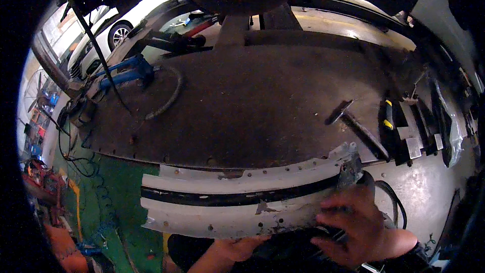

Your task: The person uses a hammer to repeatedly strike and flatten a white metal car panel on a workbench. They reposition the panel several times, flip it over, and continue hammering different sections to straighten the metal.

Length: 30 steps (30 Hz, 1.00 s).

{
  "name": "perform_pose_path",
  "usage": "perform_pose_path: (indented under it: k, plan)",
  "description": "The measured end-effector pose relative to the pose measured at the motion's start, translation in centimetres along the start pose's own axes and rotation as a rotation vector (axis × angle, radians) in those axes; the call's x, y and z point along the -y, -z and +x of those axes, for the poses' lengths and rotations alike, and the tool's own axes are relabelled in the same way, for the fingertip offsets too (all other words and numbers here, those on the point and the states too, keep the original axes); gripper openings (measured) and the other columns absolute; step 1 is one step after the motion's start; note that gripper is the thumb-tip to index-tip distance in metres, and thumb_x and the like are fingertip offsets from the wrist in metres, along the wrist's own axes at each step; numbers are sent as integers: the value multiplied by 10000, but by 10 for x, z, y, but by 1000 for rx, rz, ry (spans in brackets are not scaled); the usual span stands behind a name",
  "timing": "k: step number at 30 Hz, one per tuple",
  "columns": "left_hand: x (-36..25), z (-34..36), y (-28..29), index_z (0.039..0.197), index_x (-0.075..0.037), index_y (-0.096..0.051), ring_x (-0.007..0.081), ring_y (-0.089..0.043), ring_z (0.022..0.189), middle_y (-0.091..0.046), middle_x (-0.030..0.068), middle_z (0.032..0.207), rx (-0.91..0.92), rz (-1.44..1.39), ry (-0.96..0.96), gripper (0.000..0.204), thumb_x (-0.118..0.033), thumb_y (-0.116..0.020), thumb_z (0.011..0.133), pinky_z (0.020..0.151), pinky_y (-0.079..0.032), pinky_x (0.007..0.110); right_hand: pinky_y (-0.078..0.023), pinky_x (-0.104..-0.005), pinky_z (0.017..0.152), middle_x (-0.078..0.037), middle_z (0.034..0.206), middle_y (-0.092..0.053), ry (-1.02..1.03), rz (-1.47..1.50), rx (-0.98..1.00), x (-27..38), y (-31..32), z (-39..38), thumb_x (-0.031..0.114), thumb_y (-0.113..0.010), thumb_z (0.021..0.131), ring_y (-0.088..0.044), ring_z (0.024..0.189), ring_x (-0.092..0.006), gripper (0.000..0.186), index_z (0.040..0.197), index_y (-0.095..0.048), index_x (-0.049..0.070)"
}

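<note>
A long, slightly curved metal panel point(202, 215), off-white with a black lengthwise strip, is held in front of me, along the workbench's near edge. Its paint is chipped, its edges are ragged, and small holes run along it. My left hand point(237, 248) supports the lower edge from beneath; most of its fingers are hidden behind the panel. At the right end is my right hand point(356, 225), thumb and fingers apart, fingertips by the panel's lower edge. A hammer point(365, 134) lies on the bench beyond.
Ahead stretches a dark metal workbench point(242, 106). A blue tool point(126, 73) with a hose lies at its left; a yellow-and-black handled tool point(388, 115) and metal blocks point(414, 144) lie right. A coiled air hose point(103, 197) hangs over the green floor. A white car point(108, 35) stands behind.
</note>
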<state>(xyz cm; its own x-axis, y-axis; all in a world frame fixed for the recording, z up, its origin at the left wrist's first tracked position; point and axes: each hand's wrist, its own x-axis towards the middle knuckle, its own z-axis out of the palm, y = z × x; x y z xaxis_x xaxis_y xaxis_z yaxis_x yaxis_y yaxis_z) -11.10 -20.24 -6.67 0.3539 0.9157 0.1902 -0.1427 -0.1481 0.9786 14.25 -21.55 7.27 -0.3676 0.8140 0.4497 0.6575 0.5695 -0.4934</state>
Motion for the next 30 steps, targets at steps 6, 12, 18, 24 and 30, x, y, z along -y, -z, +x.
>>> perform_pose_path:
  k: [6,12,18,24,30]
  plan:
    - [-38,18,-1,1177,4,-611,246,-648,1012,-670,137,1122,-140,-182,-12,403,-62,-741,802,908,-516,385,-438,-430,943,-158,1243,-540,-67,-135,77,-8,4,20,268,-840,692,-538,1103,-345,622,1206,-575,38]
    - [-29,35,-3,1248,1,-542,282,-611,1116,-630,127,1206,-222,-627,-5,499,-166,-752,827,984,-478,417,-375,-468,1069,-241,1347,-486,-202,94,378,-23,-5,10,417,-741,805,-495,1210,-432,755,1367,-438,13]
    - [-24,34,-13,1186,26,-559,264,-640,1068,-647,120,1168,-266,-778,202,428,-237,-706,882,950,-512,420,-448,-451,994,-272,1291,-513,-399,350,417,-28,-27,-14,427,-726,828,-540,1175,-424,761,1372,-419,-7]
    - [-27,12,-24,1272,42,-533,229,-592,1130,-631,123,1202,206,-746,343,442,-196,-659,921,1012,-441,377,-478,-411,938,-248,1223,-554,-439,421,273,-21,-36,-20,407,-730,835,-580,1136,-377,720,1348,-446,-11]
    - [-35,7,-25,1263,47,-548,227,-577,1152,-629,126,1214,166,-858,360,398,-152,-638,930,1031,-416,374,-484,-407,922,-254,1224,-562,-406,435,260,-25,-47,-22,403,-740,827,-599,1105,-377,698,1316,-478,-21]
